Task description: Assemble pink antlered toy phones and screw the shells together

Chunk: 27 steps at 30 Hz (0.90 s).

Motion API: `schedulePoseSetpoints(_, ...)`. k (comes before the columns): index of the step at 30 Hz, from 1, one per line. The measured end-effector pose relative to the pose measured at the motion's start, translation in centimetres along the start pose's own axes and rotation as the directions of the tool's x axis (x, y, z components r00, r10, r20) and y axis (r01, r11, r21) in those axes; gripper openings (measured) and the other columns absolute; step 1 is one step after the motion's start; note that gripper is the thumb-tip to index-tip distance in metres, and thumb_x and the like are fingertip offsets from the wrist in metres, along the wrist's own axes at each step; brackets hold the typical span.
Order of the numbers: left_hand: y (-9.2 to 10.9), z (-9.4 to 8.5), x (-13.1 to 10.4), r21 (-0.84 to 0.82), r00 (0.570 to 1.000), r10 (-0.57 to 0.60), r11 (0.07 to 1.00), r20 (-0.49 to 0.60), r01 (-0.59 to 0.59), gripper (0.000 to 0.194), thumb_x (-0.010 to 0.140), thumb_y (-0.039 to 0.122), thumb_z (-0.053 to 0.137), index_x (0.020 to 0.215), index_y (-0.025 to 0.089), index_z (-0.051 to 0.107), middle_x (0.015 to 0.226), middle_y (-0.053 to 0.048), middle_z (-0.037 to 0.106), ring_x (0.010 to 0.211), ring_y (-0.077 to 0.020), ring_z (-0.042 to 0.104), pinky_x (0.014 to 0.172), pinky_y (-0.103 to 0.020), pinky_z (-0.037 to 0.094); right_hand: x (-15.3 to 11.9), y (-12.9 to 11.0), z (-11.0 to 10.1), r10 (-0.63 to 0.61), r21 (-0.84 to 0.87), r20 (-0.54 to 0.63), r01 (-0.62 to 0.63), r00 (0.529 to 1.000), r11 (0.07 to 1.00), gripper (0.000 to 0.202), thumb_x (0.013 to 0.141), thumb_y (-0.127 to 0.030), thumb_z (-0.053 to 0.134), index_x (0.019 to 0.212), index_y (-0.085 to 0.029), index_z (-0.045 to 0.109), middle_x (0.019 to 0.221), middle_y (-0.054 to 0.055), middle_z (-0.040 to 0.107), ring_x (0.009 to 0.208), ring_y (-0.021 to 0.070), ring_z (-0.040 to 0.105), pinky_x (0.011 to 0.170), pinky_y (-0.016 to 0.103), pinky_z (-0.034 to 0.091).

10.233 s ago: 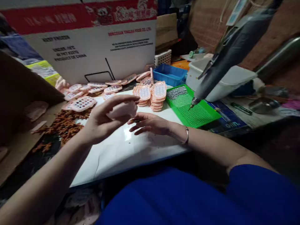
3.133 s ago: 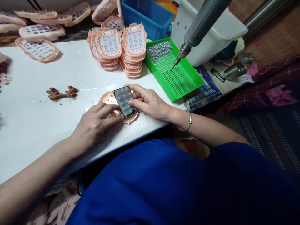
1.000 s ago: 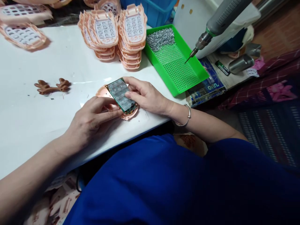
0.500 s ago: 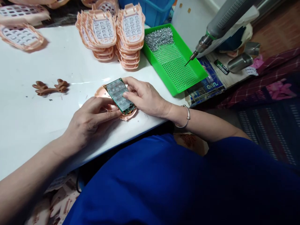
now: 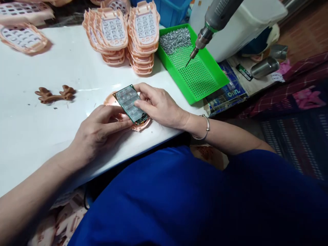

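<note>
Keypad circuit board [image 5: 129,100] over the white table [image 5: 30,136]: we have it above a pink shell [image 5: 110,99], near the table's front edge; whether it is seated we cannot tell.
Green tray [image 5: 188,99]: it sits to the right, well apart from the board.
Electric screwdriver [image 5: 205,36]: it hangs over the tray, bit pointing down.
Stacked keypad faceplates [image 5: 114,32]: two piles stand side by side, just left of the tray.
Right hand [image 5: 164,106]: we have it clamped on the board, thumb on the translucent keys, fingers around the upper right edge. We judge light pressure best, kept towards the rim.
Left hand [image 5: 97,131]: its fingertips meet the board's lower left edge beside the shell. The thumb is hidden, so we cannot tell whether it pinches. A steadying touch here should keep both parts from skating.
Brown antler-shaped piece [image 5: 55,95]: it lies to the left, clear of our fingertips.
Wires [image 5: 146,121]: thin yellowish strands show at the board's lower end; we do well not to trap them against the shell.
Screws [image 5: 176,40]: they are heaped at the tray's far end.
</note>
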<state>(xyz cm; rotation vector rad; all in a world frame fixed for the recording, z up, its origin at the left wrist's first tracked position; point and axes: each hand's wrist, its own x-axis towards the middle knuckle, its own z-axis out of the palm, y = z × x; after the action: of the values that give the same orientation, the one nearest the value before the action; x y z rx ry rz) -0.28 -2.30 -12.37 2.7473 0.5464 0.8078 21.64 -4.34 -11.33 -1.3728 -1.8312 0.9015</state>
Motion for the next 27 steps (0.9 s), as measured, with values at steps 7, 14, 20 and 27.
schedulePoseSetpoints(7, 0.3, -0.2, 0.1, 0.034, 0.999, -0.037, 0.999, 0.0, 0.037, 0.018, 0.088, 0.014, 0.067, 0.101, 0.026, 0.07, 0.1, -0.002, 0.063, 0.084, -0.0131, 0.058, 0.068, -0.025, 0.049, 0.5, -0.8, -0.9, -0.02, -0.273, 0.102, 0.047, 0.995, 0.961, 0.027, 0.091, -0.021, 0.049, 0.114, -0.01, 0.06, 0.094, 0.005, 0.062, 0.086, 0.0164, 0.053, 0.082, 0.028, 0.038)
schedulePoseSetpoints(14, 0.7, -0.7, 0.4, 0.032, 0.999, -0.048, 0.998, 0.016, 0.048, 0.011, 0.089, 0.018, 0.066, 0.096, 0.023, 0.072, 0.094, -0.003, 0.065, 0.082, -0.0133, 0.061, 0.067, -0.024, 0.05, 1.4, -1.1, -1.2, -0.005, -0.333, 0.136, 0.051, 0.991, 0.941, 0.026, 0.092, -0.021, 0.052, 0.115, -0.013, 0.062, 0.103, 0.007, 0.065, 0.094, 0.0181, 0.055, 0.087, 0.029, 0.039)
schedulePoseSetpoints(20, 1.2, -1.4, 0.1, -0.105, 0.984, -0.177, 0.978, 0.02, 0.178, 0.011, 0.089, 0.016, 0.066, 0.097, 0.022, 0.069, 0.104, -0.004, 0.066, 0.087, -0.0123, 0.066, 0.082, -0.026, 0.054, 1.8, -1.4, -1.2, -0.002, -0.357, 0.179, 0.067, 0.984, 0.932, 0.037, 0.093, -0.02, 0.057, 0.129, -0.013, 0.06, 0.106, 0.006, 0.067, 0.098, 0.0175, 0.058, 0.089, 0.029, 0.04)
schedulePoseSetpoints(27, 1.1, -2.0, -0.5, -0.06, 0.979, -0.178, 0.983, -0.096, 0.173, 0.02, 0.084, 0.014, 0.071, 0.098, 0.027, 0.064, 0.102, 0.0, 0.065, 0.087, -0.0132, 0.065, 0.077, -0.028, 0.055, 1.9, -2.2, -1.1, -0.021, -0.412, 0.221, 0.112, 0.975, 0.904, 0.039, 0.095, -0.024, 0.055, 0.133, -0.015, 0.058, 0.108, 0.007, 0.067, 0.102, 0.0196, 0.06, 0.092, 0.03, 0.042)
